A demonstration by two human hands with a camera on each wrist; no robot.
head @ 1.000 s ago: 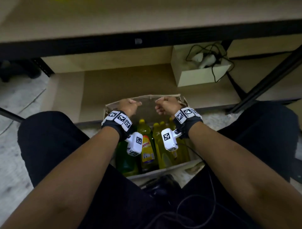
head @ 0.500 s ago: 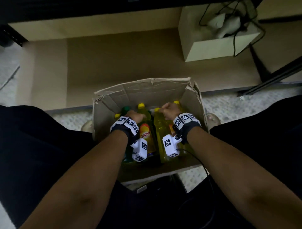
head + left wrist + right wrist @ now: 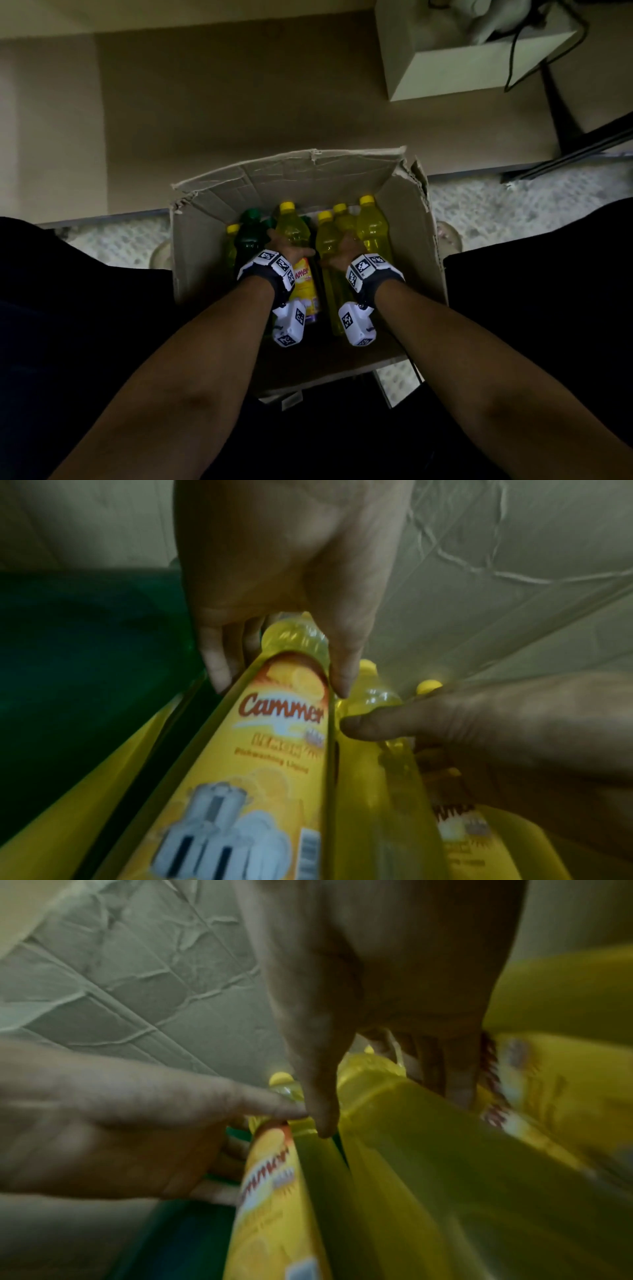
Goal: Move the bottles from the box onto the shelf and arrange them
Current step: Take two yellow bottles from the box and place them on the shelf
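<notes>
We reach both arms down into the cardboard box (image 3: 411, 219). Our left hand (image 3: 289, 248) curls round a labelled yellow bottle (image 3: 294, 233), our right hand (image 3: 344, 251) round a second yellow bottle (image 3: 325, 240); both stand upright, caps up.

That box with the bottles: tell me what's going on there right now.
A person sits over an open cardboard box of yellow and green bottles. The left hand grips the labelled yellow bottle around its upper body, and the right hand grips a neighbouring yellow bottle. Both bottles are in the box; none has reached the shelf board beyond it.
</notes>
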